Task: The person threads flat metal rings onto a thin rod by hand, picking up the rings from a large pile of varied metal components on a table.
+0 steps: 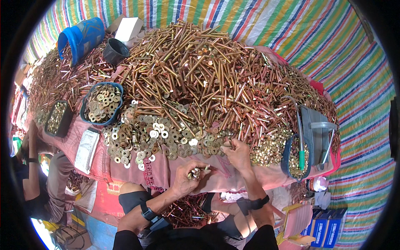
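My left hand [188, 178], with a watch on the wrist, is closed around a small bundle of metal bolts [194, 173]; their shiny ends point up and the rest is hidden by the fingers. To its right, my right hand [239, 155] reaches to the edge of the loose flat washers [179, 150]. Its thumb and fingers are pinched together, and what they hold, if anything, is too small to make out. Beyond both hands rises a large heap of long brassy bolts [196, 71]. Small nuts [273, 148] lie piled right of my right hand.
A blue tub of washers [85, 109] and a dark tray of small parts [52, 132] stand left. At right are a basket of nuts [287, 166] and a grey container [318, 137]. A blue bucket [85, 37] lies tipped far left. Another person's arm [32, 162] is at the left edge.
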